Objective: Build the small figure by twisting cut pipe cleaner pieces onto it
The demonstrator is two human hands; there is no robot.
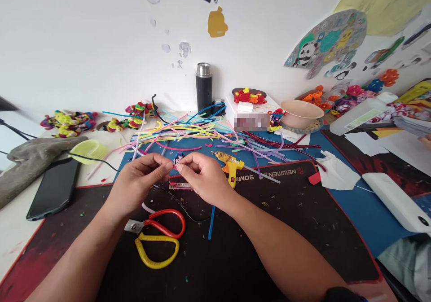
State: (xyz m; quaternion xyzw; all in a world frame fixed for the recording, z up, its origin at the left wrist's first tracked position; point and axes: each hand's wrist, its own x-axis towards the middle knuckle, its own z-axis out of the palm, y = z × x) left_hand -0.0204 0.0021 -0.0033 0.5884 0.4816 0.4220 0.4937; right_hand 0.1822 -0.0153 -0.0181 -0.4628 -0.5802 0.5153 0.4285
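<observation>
My left hand (143, 176) and my right hand (204, 172) meet fingertip to fingertip above the dark mat, both pinched closed. Between and just behind the fingertips shows a small dark, white and pink piece (178, 159), too small to make out; which hand grips it I cannot tell. Below them lie scissors (158, 250) with one red and one yellow handle. A short blue stem (211, 223) lies on the mat beneath my right wrist. Just beyond my right hand rests a yellow glue gun (232, 169). A small red-labelled item (180, 186) is partly covered by my right hand.
Many coloured fuzzy stems (188, 133) spread behind the hands. A black bottle (204, 89), a white box (251, 118) and a beige bowl (302, 113) stand at the back. A phone (54, 187) lies left, a white device (395, 203) right. Another person's hand (426, 141) shows at the right edge.
</observation>
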